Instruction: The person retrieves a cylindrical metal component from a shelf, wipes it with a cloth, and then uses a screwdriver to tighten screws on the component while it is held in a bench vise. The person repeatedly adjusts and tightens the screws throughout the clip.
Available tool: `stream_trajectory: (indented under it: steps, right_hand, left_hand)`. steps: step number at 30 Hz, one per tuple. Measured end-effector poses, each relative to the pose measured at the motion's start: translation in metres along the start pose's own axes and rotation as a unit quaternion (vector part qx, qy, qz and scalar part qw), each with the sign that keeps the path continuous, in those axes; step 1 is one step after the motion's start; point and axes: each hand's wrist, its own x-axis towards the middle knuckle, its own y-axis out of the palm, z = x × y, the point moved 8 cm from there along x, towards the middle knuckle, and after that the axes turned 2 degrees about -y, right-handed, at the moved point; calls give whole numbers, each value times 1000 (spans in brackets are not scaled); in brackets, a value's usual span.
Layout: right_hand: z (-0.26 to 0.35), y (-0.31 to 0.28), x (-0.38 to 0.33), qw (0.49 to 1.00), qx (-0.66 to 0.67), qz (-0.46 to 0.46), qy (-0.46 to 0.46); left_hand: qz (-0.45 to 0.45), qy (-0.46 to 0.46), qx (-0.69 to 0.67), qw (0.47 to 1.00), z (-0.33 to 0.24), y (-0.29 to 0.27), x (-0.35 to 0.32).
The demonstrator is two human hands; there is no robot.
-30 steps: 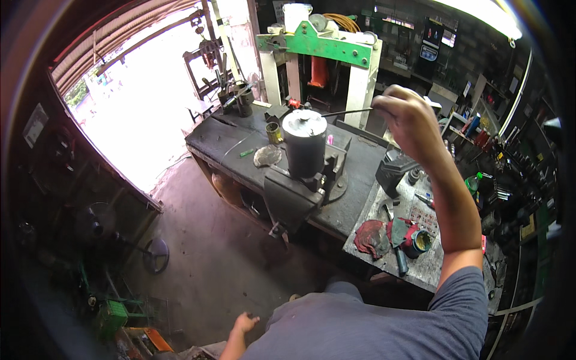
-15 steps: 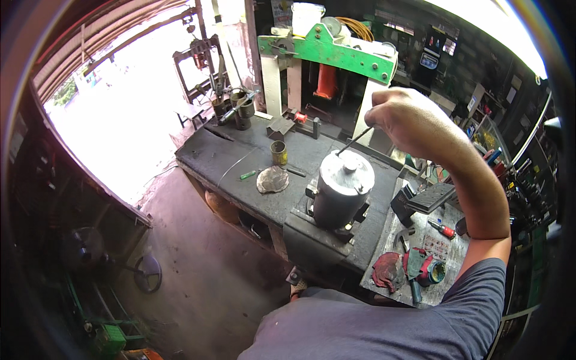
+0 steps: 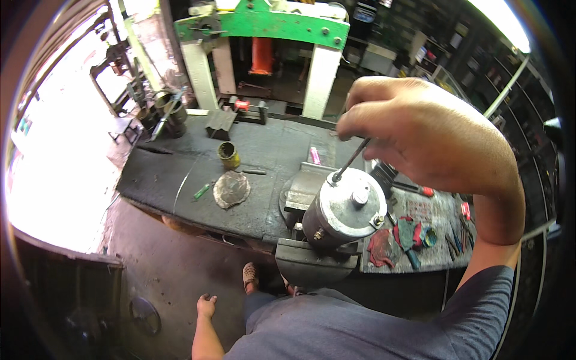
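A grey cylindrical motor housing (image 3: 345,213) stands clamped in a bench vise (image 3: 309,255) at the front edge of a dark workbench (image 3: 174,174). My right hand (image 3: 426,135) is raised above it and grips a long thin bolt (image 3: 349,161), whose lower tip sits in a hole on the housing's top rim. My left hand (image 3: 206,306) hangs low beside my leg, fingers loosely apart and holding nothing.
A green hydraulic press (image 3: 264,24) stands behind the bench. On the bench lie a yellow tin (image 3: 228,154), a round metal plate (image 3: 231,189) and a green marker (image 3: 202,191). A mat to the right holds red rags (image 3: 380,247) and screwdrivers (image 3: 414,189). The open doorway is at left.
My head has leaned closer, so the motor looks larger. My right hand has brought the long bolt down until its tip meets the top of the housing.
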Motion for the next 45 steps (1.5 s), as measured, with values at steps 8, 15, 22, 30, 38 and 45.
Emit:
stream_trajectory:
  steps: [8,15,22,30,38,45]
  right_hand:
    - [-7,53,12,957,76,80,267]
    - [1,33,4,901,68,-17,428]
    - [-2,89,5,923,39,75,377]
    - [4,83,10,934,-18,131,333]
    - [0,93,9,905,-31,177,386]
    - [-5,95,6,926,-4,161,340]
  left_hand:
    - [190,61,250,948,-67,-8,88]
    - [176,110,183,961,-103,-59,149]
    - [156,81,219,960,-45,-72,208]
    - [211,59,260,941,-12,-27,187]
    - [225,103,304,920,-75,-9,153]
    - [443,363,320,754,-308,-12,-13]
